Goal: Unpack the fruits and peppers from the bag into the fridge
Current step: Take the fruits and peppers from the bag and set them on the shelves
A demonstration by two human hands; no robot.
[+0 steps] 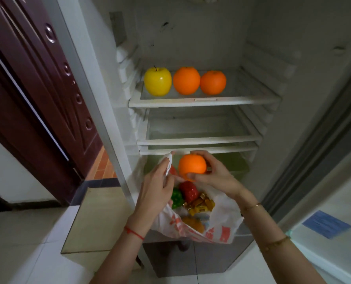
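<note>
right hand [215, 175] clasps orange [192, 164] above bag [221, 222] | left hand [156, 187] pinches bag rim | peppers [188, 191] inside

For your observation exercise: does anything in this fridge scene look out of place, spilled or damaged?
Nothing is spilled. The fridge's back wall carries dark scuff marks. The fruit on the top shelf sits upright in a neat row.

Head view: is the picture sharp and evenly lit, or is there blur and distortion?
Head view: dim fridge interior, wide-angle bending of the door edges; the orange in the right hand is fairly sharp, while the bag contents and the left hand look soft.
</note>
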